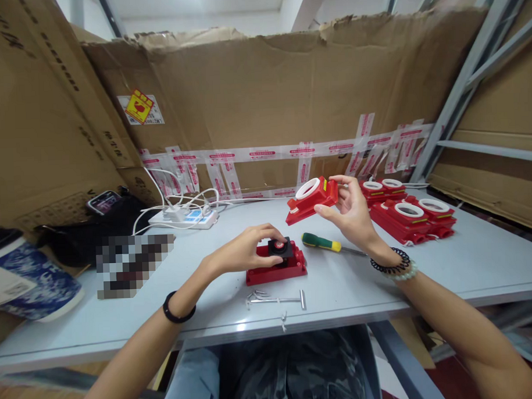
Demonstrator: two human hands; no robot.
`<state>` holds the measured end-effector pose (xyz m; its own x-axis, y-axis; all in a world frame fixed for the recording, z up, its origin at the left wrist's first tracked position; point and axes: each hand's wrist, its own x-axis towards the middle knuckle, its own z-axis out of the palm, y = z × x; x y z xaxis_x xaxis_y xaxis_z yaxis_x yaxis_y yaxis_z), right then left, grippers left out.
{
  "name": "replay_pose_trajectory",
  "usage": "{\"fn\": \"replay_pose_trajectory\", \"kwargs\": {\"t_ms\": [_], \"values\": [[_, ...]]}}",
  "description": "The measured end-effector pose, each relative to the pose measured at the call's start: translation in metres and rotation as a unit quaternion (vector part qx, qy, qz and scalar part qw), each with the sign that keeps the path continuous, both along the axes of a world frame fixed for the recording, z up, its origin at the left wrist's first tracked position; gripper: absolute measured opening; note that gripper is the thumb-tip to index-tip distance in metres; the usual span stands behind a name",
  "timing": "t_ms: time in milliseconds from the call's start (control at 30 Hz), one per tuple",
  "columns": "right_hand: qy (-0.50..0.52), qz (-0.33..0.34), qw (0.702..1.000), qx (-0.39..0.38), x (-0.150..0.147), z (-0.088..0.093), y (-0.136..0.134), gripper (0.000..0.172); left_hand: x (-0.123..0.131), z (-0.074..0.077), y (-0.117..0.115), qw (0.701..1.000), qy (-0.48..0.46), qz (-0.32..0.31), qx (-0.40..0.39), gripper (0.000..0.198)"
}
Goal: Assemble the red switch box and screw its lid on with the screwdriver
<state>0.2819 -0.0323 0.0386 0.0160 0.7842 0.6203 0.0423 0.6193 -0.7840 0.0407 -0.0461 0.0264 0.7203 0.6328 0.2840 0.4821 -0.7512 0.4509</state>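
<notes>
My left hand (250, 249) rests on a red plastic base (277, 270) lying flat on the grey table (469, 262), fingertips pinching a small black part with a red centre (280, 246) set on top of it. My right hand (351, 211) holds a red plastic housing with a white ring (312, 197) tilted in the air above the table. A screwdriver with a green and yellow handle (322, 242) lies just below the right hand. A T-shaped metal tool and small metal bits (276, 299) lie near the front edge.
A stack of similar red housings with white rings (408, 215) sits at the right rear. A white power strip with cables (190, 216), a phone on a dark bag (104, 202) and a blue-white cup (28, 277) are on the left. Cardboard walls surround the table.
</notes>
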Motion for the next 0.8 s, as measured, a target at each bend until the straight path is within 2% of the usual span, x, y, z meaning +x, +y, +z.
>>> {"fn": "replay_pose_trajectory", "kwargs": {"t_ms": [133, 267, 333, 433, 500, 567, 667, 800], "values": [[-0.011, -0.003, 1.0, -0.005, 0.0, 0.0, -0.001, 0.062, 0.001, 0.0, -0.002, 1.0, 0.003, -0.002, -0.003, 0.027], [-0.011, -0.003, 1.0, -0.015, 0.001, 0.0, -0.001, 0.061, -0.004, 0.006, -0.003, 1.0, -0.006, 0.005, 0.002, 0.041], [-0.004, 0.002, 1.0, -0.019, 0.002, 0.001, -0.001, 0.061, -0.016, 0.011, -0.002, 0.999, -0.01, 0.036, 0.016, 0.042], [0.009, 0.011, 1.0, -0.026, 0.004, 0.001, 0.0, 0.062, -0.049, 0.011, 0.007, 0.989, -0.005, 0.133, 0.058, 0.04], [0.009, 0.015, 0.999, -0.029, 0.005, 0.001, 0.001, 0.06, -0.075, 0.004, 0.016, 0.976, 0.029, 0.207, 0.066, 0.045], [0.006, 0.017, 0.999, -0.03, 0.005, 0.0, 0.003, 0.056, -0.098, -0.007, 0.027, 0.962, 0.077, 0.256, 0.048, 0.054], [0.005, 0.015, 0.999, -0.034, 0.005, -0.001, 0.005, 0.055, -0.115, -0.027, 0.041, 0.954, 0.131, 0.27, -0.023, 0.059], [0.006, 0.006, 0.999, -0.035, 0.005, -0.002, 0.006, 0.054, -0.113, -0.041, 0.053, 0.947, 0.16, 0.278, -0.026, 0.049]]}}
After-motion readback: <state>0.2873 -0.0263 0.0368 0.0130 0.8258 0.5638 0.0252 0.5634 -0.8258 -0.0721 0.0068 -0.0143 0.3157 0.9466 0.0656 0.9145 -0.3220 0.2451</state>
